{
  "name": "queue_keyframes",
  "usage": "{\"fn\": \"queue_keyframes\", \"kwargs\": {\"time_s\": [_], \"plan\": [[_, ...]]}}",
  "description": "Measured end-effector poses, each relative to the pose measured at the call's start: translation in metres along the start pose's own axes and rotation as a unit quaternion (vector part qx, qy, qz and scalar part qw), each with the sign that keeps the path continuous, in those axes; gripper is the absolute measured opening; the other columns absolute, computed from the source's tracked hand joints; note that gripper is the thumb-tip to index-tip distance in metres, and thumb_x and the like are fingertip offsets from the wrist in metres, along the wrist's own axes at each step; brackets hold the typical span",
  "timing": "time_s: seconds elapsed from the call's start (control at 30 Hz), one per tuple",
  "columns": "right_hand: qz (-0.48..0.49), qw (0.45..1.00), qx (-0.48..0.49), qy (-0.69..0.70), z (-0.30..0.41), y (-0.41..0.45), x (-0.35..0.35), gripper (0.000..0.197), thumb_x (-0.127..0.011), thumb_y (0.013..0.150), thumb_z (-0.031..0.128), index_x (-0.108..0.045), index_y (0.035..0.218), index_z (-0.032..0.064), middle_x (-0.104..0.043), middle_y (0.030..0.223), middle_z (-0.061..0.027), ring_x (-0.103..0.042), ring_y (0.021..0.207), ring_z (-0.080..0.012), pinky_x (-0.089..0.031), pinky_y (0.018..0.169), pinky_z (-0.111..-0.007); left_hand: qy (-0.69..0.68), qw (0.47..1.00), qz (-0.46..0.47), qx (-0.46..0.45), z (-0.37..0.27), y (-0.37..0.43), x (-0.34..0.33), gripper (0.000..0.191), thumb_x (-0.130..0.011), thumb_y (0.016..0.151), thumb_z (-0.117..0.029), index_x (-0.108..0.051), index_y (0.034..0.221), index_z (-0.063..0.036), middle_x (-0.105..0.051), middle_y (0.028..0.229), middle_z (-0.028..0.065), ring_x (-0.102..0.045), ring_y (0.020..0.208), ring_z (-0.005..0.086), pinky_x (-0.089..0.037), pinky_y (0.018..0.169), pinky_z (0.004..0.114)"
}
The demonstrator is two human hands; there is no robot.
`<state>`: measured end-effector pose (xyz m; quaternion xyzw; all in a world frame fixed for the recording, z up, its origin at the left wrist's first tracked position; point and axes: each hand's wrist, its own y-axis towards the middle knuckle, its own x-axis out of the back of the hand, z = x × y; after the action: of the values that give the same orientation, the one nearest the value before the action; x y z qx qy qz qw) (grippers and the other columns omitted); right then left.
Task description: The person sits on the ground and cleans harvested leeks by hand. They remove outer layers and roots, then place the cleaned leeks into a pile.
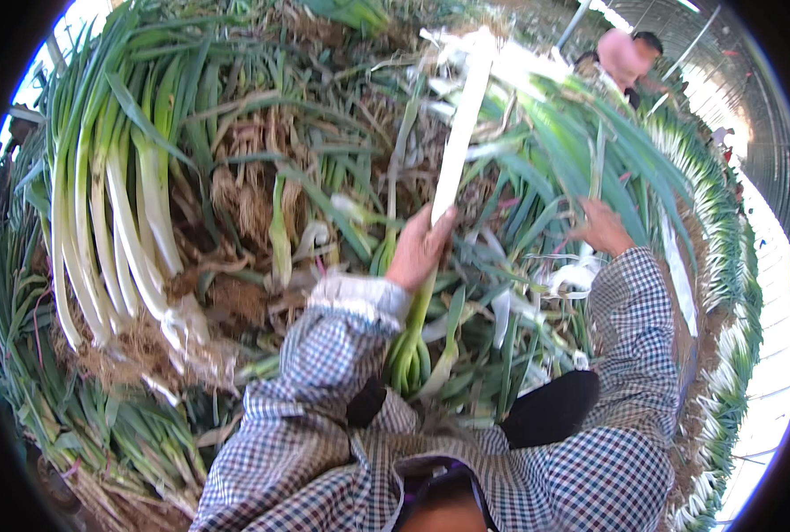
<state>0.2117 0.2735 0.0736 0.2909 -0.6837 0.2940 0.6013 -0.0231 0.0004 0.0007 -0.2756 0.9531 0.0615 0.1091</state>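
Observation:
A long leek or Welsh onion [462,133] with a bright white shank is gripped around its lower shank by my left hand [423,247]; its roots point up and away, its green leaves hang towards my lap. My right hand [602,227] is off to the right among loose green leaves, fingers partly spread; whether it pinches a leaf I cannot tell. Just beyond it lies a pile of similar stalks [554,100], white ends to the upper left. White peeled skins [573,276] lie below my right hand.
At left, a heap of unpeeled stalks [119,233] shows soil-covered roots [135,352]. Torn leaves [361,166] cover the ground ahead. Long rows of stalks [727,233] curve along the right side. Another person [624,60] is at the upper right, under a curved greenhouse roof.

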Motion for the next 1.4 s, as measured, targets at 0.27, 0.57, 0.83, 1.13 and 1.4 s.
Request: {"fn": "queue_keyframes", "kwargs": {"time_s": [0.27, 0.57, 0.83, 1.13, 1.4], "plan": [[0.004, 0.949, 0.127, 0.289, 0.106, -0.094, -0.096, 0.044, -0.064, 0.082, 0.021, -0.054, 0.118, -0.0021, -0.056, 0.118, -0.0200, -0.053, 0.112, -0.0330, -0.041, 0.095, -0.039, -0.119, 0.969, -0.161, -0.143, -0.099, -0.004, 0.064, 0.023, -0.059, 0.090, -0.026, -0.056, 0.086, -0.0041, -0.054, 0.062, 0.0048, -0.049, 0.047, 0.0129, -0.040, 0.042, 0.028], [-0.048, 0.895, -0.101, 0.432, 0.048, -0.123, -0.142, 0.033, -0.058, 0.085, 0.015, -0.057, 0.111, -0.0052, -0.063, 0.101, -0.0156, -0.060, 0.096, -0.0243, -0.046, 0.085, -0.035, 0.064, 0.731, -0.323, -0.598, -0.461, -0.086, 0.322, 0.027, -0.053, 0.090, -0.032, -0.055, 0.097, -0.0050, -0.055, 0.083, 0.0085, -0.052, 0.081, 0.0196, -0.045, 0.068, 0.032], [0.005, 0.888, 0.089, 0.450, 0.148, -0.074, -0.146, 0.026, -0.060, 0.081, 0.013, -0.061, 0.103, -0.0030, -0.065, 0.087, -0.0165, -0.063, 0.081, -0.0259, -0.048, 0.075, -0.034, 0.274, 0.543, -0.609, -0.509, -0.452, -0.129, 0.421, 0.037, -0.048, 0.092, -0.037, -0.054, 0.116, -0.0085, -0.055, 0.112, 0.0070, -0.051, 0.108, 0.0203, -0.041, 0.089, 0.038], [0.112, 0.887, 0.127, 0.429, 0.162, -0.098, -0.174, 0.049, -0.061, 0.082, 0.014, -0.051, 0.129, 0.0078, -0.065, 0.094, -0.0199, -0.065, 0.085, -0.0325, -0.050, 0.077, -0.038, 0.734, 0.408, -0.515, 0.174, -0.210, -0.102, 0.500, 0.040, -0.042, 0.095, -0.033, -0.052, 0.127, -0.0099, -0.057, 0.123, 0.0097, -0.053, 0.110, 0.0242, -0.040, 0.094, 0.045], [0.107, 0.906, 0.069, 0.404, 0.159, -0.062, -0.231, 0.030, -0.058, 0.083, 0.024, -0.060, 0.102, -0.0003, -0.064, 0.090, -0.0195, -0.062, 0.084, -0.0360, -0.049, 0.075, -0.040, -0.287, 0.806, -0.483, -0.187, -0.232, -0.076, 0.654, 0.039, -0.034, 0.096, -0.019, -0.049, 0.128, -0.0027, -0.058, 0.115, 0.0172, -0.056, 0.098, 0.0295, -0.047, 0.076, 0.042]]}}
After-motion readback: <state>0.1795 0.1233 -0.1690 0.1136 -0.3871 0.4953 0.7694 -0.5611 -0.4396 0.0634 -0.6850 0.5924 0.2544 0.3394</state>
